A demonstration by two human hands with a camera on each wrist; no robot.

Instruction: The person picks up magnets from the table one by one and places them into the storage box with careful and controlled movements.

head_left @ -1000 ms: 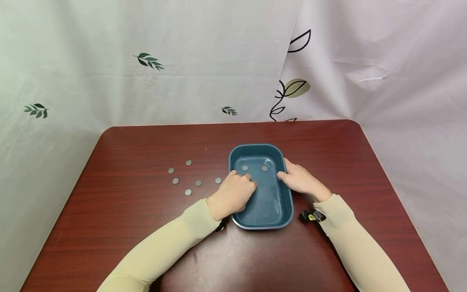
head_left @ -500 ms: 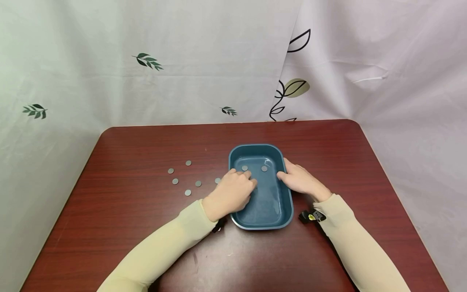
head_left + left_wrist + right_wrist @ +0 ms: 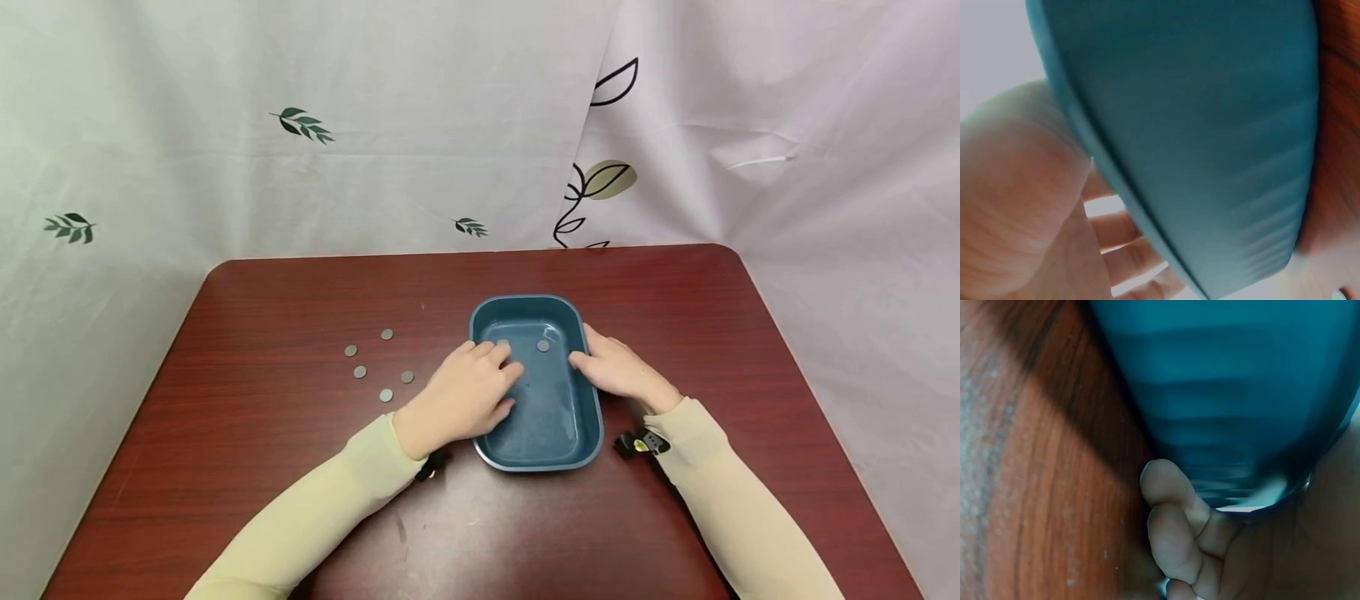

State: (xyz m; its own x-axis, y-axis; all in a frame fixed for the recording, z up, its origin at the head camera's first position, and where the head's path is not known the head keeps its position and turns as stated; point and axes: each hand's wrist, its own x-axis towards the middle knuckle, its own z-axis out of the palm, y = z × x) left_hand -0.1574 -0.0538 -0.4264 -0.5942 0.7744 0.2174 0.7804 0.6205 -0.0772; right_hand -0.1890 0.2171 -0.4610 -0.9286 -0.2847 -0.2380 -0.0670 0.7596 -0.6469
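Observation:
A deep blue rectangular plastic bin (image 3: 525, 461) stands on the table. My left hand (image 3: 457, 396) reaches over its left rim with fingers spread and nothing held. In the left wrist view the rim (image 3: 1110, 153) crosses close by the palm, the fingers (image 3: 1132, 256) extending past it. At the right wall my right hand (image 3: 622, 369) grips the bin, thumb inside the rim and fingers along the outside. One coin-like grey disc (image 3: 543, 346) lies on the bin's floor; a second disc (image 3: 503, 342) is partly covered by my left fingertips.
Several similar grey discs (image 3: 386, 395) lie scattered on the reddish-brown wooden table (image 3: 300, 308) left of the bin. A white curtain (image 3: 412, 125) with leaf prints hangs behind the table. Black straps with small devices (image 3: 641, 444) sit at the wrists.
My left hand has drawn back slightly leftward and its curled fingers have spread out. It now covers the nearest loose disc on the table. The right hand and bin stay in place.

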